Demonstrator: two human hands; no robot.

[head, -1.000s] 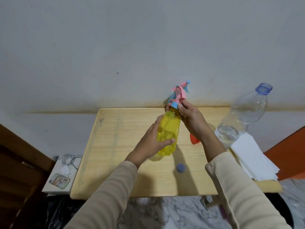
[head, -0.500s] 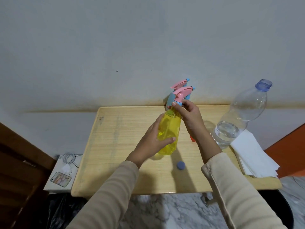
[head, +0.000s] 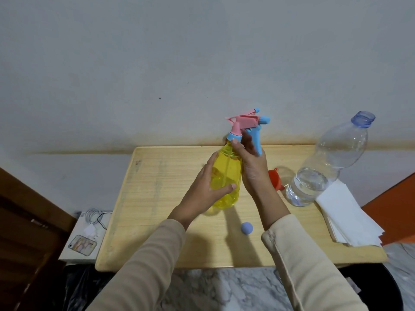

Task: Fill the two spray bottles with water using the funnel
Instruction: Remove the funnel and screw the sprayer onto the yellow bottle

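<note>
Yellow spray bottle [head: 225, 176] stands upright near the middle of the worktop [head: 161, 198], with its pink-and-blue trigger head [head: 246, 126] seated at the neck. Left hand [head: 206, 189] is wrapped around the lower body, thumb across the front; right hand [head: 253, 169] is closed about the blue collar and the neck just under the trigger. A second trigger head peeks out directly behind the first, so the other spray bottle probably stands hidden there.

Thin translucent plastic like this looks light and a little springy — it would likely dent under a hard squeeze and tip easily while empty. Holding it low on the body and turning only at the collar seems the sound way to free or tighten the head; the trigger lever itself is a poor handle.

Just right of the right hand lies the red funnel [head: 275, 179], partly hidden by the wrist. Beyond it a clear water bottle [head: 325, 171] stands uncapped, roughly a third full — heavier and sloshy, best taken around its middle. A small blue cap [head: 247, 227] rests near the front edge, and white paper sheets [head: 345, 212] lie at the right end.
</note>
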